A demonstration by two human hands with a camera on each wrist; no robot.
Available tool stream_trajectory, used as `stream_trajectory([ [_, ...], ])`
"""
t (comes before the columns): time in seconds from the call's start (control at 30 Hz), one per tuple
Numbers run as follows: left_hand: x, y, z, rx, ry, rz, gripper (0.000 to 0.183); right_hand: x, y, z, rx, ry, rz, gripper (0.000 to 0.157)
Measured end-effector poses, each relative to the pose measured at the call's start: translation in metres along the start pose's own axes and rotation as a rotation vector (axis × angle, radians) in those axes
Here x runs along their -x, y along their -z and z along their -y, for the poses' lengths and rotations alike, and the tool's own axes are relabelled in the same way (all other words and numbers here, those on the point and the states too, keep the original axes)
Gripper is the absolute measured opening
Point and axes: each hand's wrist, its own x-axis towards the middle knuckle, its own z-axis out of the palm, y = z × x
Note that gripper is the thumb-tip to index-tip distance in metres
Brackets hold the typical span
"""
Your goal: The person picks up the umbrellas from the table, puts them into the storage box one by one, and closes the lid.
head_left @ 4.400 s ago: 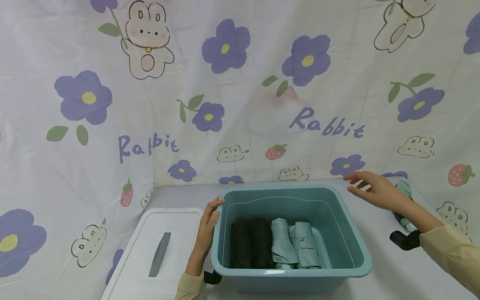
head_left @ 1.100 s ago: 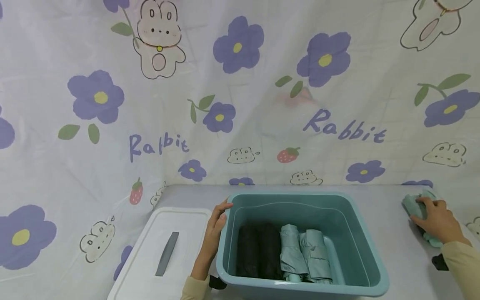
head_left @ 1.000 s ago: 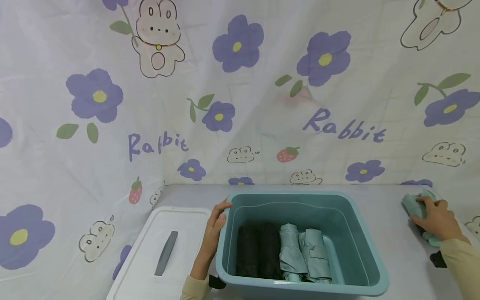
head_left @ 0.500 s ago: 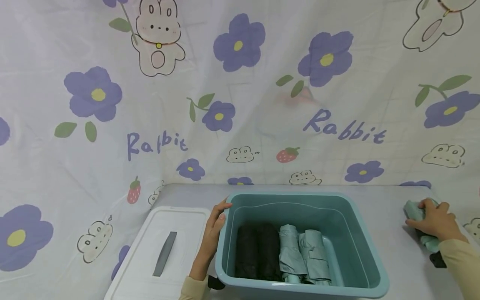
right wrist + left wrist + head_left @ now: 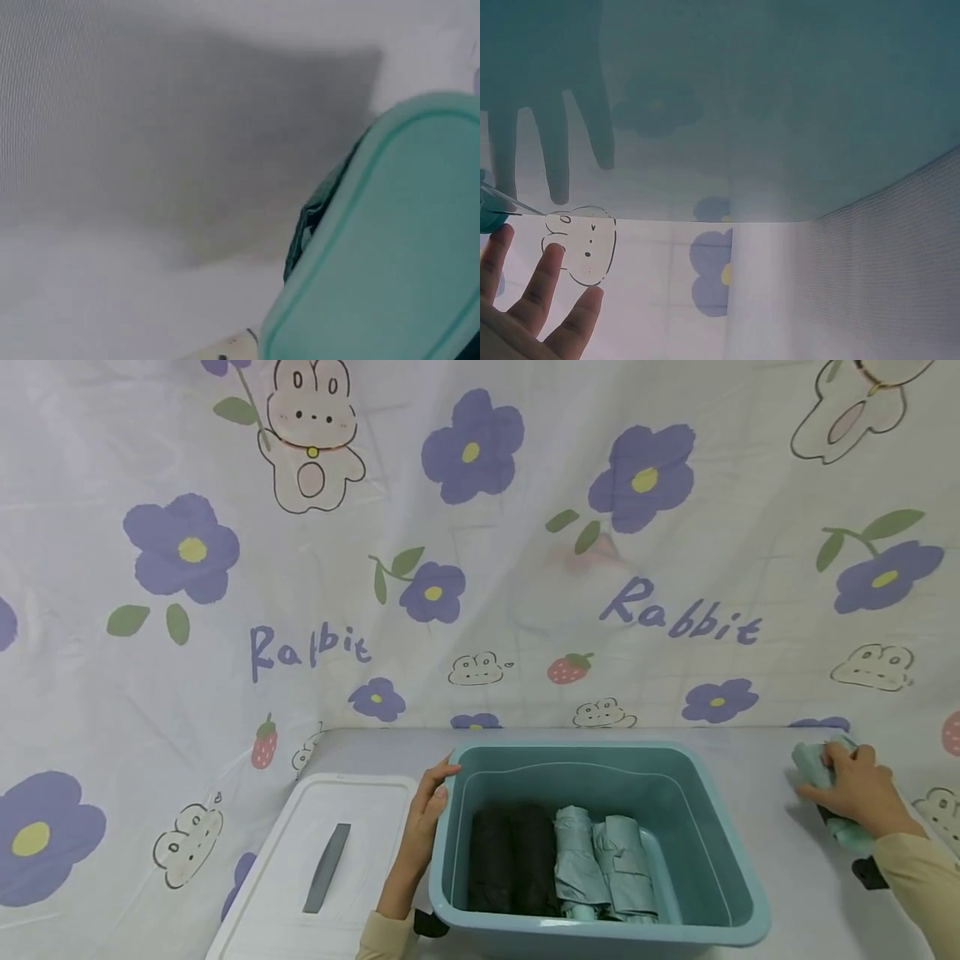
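At the right of the head view, my right hand (image 5: 862,789) grips a folded teal umbrella (image 5: 812,766), its fingers over the top. Much of the umbrella is hidden under the hand. Its pale green handle end (image 5: 382,247) fills the lower right of the right wrist view, with dark folded cloth beside it. My left hand (image 5: 420,818) touches the left rim of a teal plastic bin (image 5: 600,930); the left wrist view shows straight, spread fingers beside the bin's wall. Inside stand two black rolled bundles (image 5: 513,860) and two pale teal folded umbrellas (image 5: 626,864), side by side.
Left of the bin lies a white lid (image 5: 375,827) with a grey handle (image 5: 327,868). All of it rests on a pale table (image 5: 757,793). A curtain (image 5: 510,568) printed with rabbits and purple flowers hangs behind.
My right hand has gone from beside the bin's right rim to the umbrella at far right and taken hold of it. The left hand stays at the rim. The head view has shifted slightly.
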Motion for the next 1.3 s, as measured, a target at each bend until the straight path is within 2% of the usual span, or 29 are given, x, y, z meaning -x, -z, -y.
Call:
stream_trajectory([
  [0.17,-0.001,-0.001,-0.013,-0.006,0.025,0.003,0.037,0.0,0.005,0.006,0.005,0.039,-0.056,0.061],
  [0.37,-0.003,-0.004,-0.029,-0.017,0.021,0.008,0.036,0.001,0.013,0.014,0.002,0.059,-0.057,0.059],
  [0.57,-0.004,-0.003,-0.028,-0.01,-0.006,0.018,0.035,0.001,0.022,0.024,-0.001,0.068,-0.048,0.059],
  [0.83,-0.005,-0.004,-0.03,-0.041,0.033,0.004,0.036,0.005,0.036,0.045,0.024,0.036,0.101,0.054],
  [1.03,-0.006,-0.004,-0.032,-0.049,0.034,0.009,0.035,0.008,0.041,0.06,0.032,0.092,0.068,0.049],
  [1.3,-0.004,-0.004,-0.032,-0.039,0.022,0.012,0.036,0.013,0.052,0.079,0.029,0.111,0.014,0.049],
])
